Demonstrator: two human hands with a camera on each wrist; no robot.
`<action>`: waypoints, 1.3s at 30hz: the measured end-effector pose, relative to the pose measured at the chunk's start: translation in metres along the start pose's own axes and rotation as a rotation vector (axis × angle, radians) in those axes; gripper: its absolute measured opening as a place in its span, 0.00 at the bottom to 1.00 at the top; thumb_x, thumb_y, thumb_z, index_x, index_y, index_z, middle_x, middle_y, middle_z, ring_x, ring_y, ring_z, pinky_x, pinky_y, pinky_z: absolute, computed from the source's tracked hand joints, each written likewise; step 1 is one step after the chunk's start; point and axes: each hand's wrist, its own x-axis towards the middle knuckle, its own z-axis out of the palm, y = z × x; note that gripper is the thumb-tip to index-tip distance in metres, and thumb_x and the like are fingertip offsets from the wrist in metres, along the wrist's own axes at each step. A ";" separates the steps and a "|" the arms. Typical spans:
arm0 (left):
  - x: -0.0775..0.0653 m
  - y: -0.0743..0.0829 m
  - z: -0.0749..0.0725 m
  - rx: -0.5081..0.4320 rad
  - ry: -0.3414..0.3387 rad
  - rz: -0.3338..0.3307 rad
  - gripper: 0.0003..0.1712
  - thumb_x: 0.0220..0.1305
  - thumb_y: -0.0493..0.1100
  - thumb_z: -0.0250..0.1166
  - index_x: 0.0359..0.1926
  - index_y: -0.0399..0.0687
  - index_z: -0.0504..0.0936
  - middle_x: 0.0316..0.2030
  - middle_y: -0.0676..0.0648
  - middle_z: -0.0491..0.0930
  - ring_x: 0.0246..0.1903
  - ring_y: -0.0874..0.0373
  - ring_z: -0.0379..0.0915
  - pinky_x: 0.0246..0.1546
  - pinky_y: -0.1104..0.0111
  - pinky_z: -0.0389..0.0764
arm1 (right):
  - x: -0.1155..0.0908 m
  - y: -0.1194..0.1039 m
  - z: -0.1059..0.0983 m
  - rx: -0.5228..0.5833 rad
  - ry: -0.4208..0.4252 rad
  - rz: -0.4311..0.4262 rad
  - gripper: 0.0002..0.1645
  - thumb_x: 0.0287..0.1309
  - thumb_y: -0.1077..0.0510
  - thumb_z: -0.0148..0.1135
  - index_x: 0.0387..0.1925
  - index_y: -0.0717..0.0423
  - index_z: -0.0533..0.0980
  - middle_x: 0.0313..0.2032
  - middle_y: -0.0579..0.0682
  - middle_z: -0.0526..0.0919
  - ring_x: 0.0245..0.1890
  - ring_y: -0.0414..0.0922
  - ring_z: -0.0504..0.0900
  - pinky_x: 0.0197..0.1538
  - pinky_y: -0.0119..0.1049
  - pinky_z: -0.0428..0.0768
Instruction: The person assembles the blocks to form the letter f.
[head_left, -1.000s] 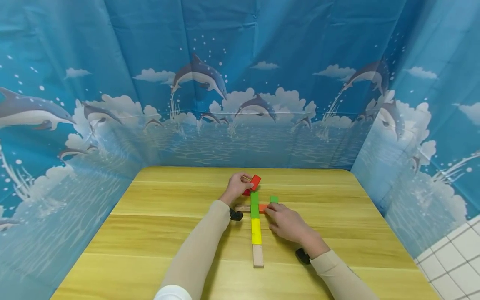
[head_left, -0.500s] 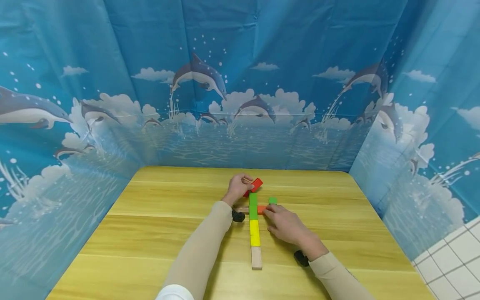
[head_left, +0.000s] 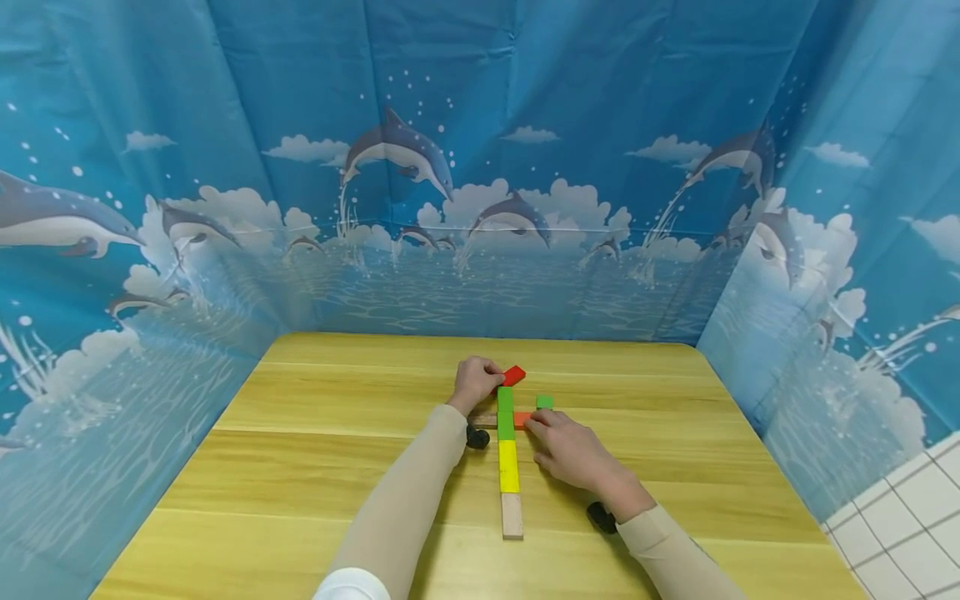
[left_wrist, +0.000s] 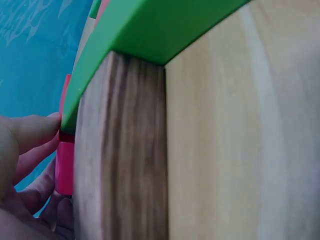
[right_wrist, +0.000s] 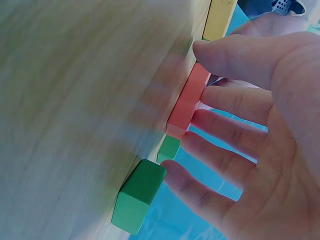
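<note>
My left hand (head_left: pixel 476 382) pinches a red block (head_left: pixel 513 376) at the far end of a row of blocks; the block lies slanted beside the far green block (head_left: pixel 506 398). In the left wrist view a second red block (left_wrist: pixel 64 167) is close to the fingers, mostly hidden in the head view. My right hand (head_left: pixel 573 450), its fingers nearly straight, touches an orange-red block (right_wrist: pixel 189 102) right of the row. Its little finger is at a separate green block (right_wrist: pixel 139 195). A brown block (left_wrist: pixel 135 150) meets the row's left side.
Toward me the row continues with another green block (head_left: pixel 506 426), a yellow stretch (head_left: pixel 508 467) and a pale wood block (head_left: pixel 512 517). All lie on a wooden table (head_left: pixel 300 500). A dolphin-print curtain (head_left: pixel 480 283) hangs behind it.
My left hand has lowered the red block and turned it flatter, and it now lies slanted at the row's far end. My right hand stays at the orange-red block.
</note>
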 end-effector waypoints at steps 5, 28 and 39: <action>-0.002 0.003 -0.001 0.035 0.006 -0.014 0.05 0.64 0.43 0.72 0.34 0.48 0.91 0.33 0.52 0.84 0.33 0.57 0.77 0.35 0.67 0.81 | 0.000 0.000 0.000 -0.014 -0.001 0.004 0.32 0.60 0.52 0.73 0.63 0.57 0.76 0.60 0.54 0.76 0.58 0.52 0.77 0.51 0.48 0.82; -0.008 0.005 0.001 0.086 -0.012 0.021 0.06 0.65 0.47 0.71 0.35 0.51 0.91 0.32 0.55 0.84 0.31 0.59 0.76 0.36 0.64 0.80 | -0.003 -0.002 0.004 -0.013 0.027 -0.010 0.32 0.59 0.53 0.73 0.63 0.59 0.76 0.59 0.55 0.76 0.55 0.52 0.78 0.49 0.48 0.83; -0.006 -0.010 -0.010 -0.045 -0.093 0.114 0.10 0.71 0.42 0.65 0.47 0.43 0.87 0.40 0.49 0.83 0.38 0.54 0.77 0.38 0.63 0.81 | 0.004 -0.007 -0.003 -0.050 -0.042 -0.003 0.32 0.58 0.51 0.74 0.61 0.57 0.77 0.56 0.54 0.77 0.50 0.50 0.80 0.48 0.45 0.83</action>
